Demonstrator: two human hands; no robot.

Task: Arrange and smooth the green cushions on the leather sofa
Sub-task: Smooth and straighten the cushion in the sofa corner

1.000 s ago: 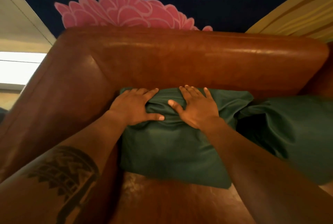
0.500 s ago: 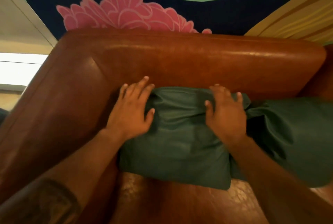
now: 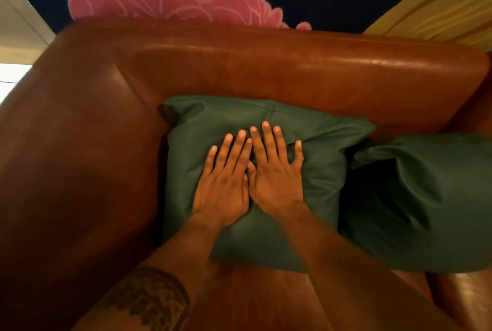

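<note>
Both hands are lying flat and spread on the near green cushion [image 3: 314,181] — the left hand [image 3: 222,184] and the right hand [image 3: 275,179] side by side at its middle, touching along the inner edges, fingers straight and gripping nothing. That cushion is sitting in the corner of the brown leather sofa [image 3: 266,70], its far edge against the backrest and its left edge by the armrest — a second green cushion [image 3: 426,203] is lying just beside it on the right, creased and slumped.
</note>
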